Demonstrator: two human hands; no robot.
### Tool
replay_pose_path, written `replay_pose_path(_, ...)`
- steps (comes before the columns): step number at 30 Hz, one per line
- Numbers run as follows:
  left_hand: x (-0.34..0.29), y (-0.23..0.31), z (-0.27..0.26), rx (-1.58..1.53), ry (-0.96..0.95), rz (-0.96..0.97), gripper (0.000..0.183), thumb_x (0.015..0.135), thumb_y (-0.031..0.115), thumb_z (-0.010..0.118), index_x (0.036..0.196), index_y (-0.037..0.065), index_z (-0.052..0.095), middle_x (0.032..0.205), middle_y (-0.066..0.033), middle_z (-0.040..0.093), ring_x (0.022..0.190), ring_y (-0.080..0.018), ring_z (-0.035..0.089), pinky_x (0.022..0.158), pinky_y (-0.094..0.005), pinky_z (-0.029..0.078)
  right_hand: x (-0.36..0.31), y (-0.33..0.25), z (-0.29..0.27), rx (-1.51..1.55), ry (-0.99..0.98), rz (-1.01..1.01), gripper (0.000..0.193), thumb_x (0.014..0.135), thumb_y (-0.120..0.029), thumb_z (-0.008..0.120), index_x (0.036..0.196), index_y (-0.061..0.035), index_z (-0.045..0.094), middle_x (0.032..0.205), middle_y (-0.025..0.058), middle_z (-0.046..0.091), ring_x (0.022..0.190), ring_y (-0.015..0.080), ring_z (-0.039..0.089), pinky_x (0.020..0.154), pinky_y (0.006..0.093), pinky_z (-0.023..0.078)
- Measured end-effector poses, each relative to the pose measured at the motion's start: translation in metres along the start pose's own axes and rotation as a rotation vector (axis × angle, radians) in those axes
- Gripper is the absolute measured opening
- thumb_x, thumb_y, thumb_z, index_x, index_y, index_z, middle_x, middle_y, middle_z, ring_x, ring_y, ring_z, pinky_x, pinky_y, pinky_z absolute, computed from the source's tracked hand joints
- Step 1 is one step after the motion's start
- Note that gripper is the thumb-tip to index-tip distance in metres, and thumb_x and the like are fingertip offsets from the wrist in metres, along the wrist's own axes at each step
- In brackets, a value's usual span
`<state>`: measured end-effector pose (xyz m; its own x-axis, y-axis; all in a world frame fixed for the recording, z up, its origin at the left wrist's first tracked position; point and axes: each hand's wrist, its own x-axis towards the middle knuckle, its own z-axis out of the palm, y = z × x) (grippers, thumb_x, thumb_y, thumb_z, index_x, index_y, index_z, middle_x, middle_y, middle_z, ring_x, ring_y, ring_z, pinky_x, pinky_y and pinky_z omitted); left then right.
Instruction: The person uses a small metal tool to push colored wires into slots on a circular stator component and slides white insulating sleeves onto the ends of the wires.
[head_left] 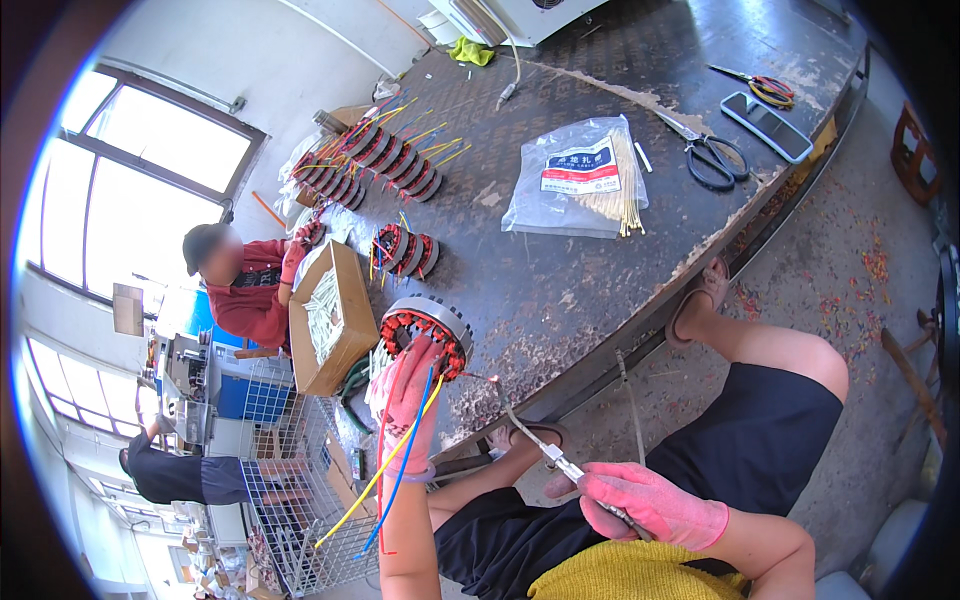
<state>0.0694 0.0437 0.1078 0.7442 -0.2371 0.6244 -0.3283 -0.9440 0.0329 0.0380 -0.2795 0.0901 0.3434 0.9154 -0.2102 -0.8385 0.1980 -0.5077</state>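
Note:
My left hand [405, 388], in a pink glove, grips a ring-shaped motor stator [449, 318] with a grey metal rim and red windings, its fingers partly inside the ring. Yellow, blue and red lead wires [398, 470] hang from the stator along my left forearm. My right hand [655, 503], also gloved in pink, is closed around a slim metal tool [563, 463] with a thin, bent front end. That tip points up toward the stator's lower right side; I cannot tell whether it touches. The stator is held over the table's near left edge.
On the dark worn table [480, 270] stand several stacked stators [405, 250], a clear bag [575, 180] of pale thin ties, black scissors [712, 160], a phone [767, 127] and snips [770, 90]. A box [350, 330] and wire cart [300, 500] stand left. A co-worker [245, 285] sits beyond.

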Motion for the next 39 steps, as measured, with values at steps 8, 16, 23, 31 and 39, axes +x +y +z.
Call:
replay_pose_path(8,0.0045,0.0039,0.0004,0.029,0.035,0.028,0.03,0.076,-0.001,0.07,0.105,0.005,0.069,0.111,-0.011,0.069,0.097,-0.0293,0.067,0.084,-0.0397,0.053,-0.0004,0.0002,-0.0003,0.005,-0.003,-0.012,0.05,0.102,-0.038,0.048,0.132,0.0024,0.051,0.06,-0.0025,0.044,0.051,0.0054,0.035,0.048,0.0204,0.026)
replay_pose_path(16,0.0041,0.0052,0.0002,0.027,0.03,0.024,0.03,0.076,-0.001,0.07,0.105,0.005,0.069,0.111,-0.0112,0.069,0.099,-0.0295,0.066,0.086,-0.04,0.052,-0.0011,0.0002,-0.0006,-0.007,-0.007,-0.01,0.05,0.102,-0.039,0.048,0.131,0.0018,0.052,0.06,-0.0025,0.045,0.051,0.0055,0.035,0.049,0.0207,0.027)
replay_pose_path(23,0.0053,0.0068,-0.0016,0.046,0.033,0.054,0.032,0.075,-0.002,0.071,0.106,0.006,0.069,0.112,-0.0115,0.069,0.1,-0.03,0.066,0.087,-0.0402,0.052,-0.0011,0.0,-0.0011,-0.042,0.005,-0.011,0.05,0.103,-0.038,0.047,0.132,0.0019,0.052,0.061,-0.0024,0.045,0.051,0.0055,0.035,0.049,0.0206,0.027)
replay_pose_path(31,0.0034,0.004,0.0006,0.025,0.041,0.048,0.034,0.074,-0.003,0.07,0.107,0.006,0.068,0.112,-0.0113,0.069,0.099,-0.0304,0.066,0.086,-0.0404,0.052,-0.0019,-0.0004,0.0001,0.006,-0.004,-0.016,0.049,0.103,-0.037,0.046,0.132,0.0024,0.052,0.061,-0.0024,0.045,0.051,0.0054,0.036,0.049,0.0205,0.027)
replay_pose_path(39,0.0017,0.0035,-0.0002,0.034,0.033,0.037,0.034,0.073,-0.001,0.071,0.107,0.006,0.069,0.113,-0.0115,0.069,0.1,-0.0301,0.066,0.086,-0.0401,0.052,0.0015,0.0058,-0.0063,-0.033,-0.039,-0.028,0.044,0.105,-0.038,0.043,0.135,-0.0077,0.052,0.062,-0.0032,0.044,0.05,0.0051,0.036,0.045,0.0201,0.029)
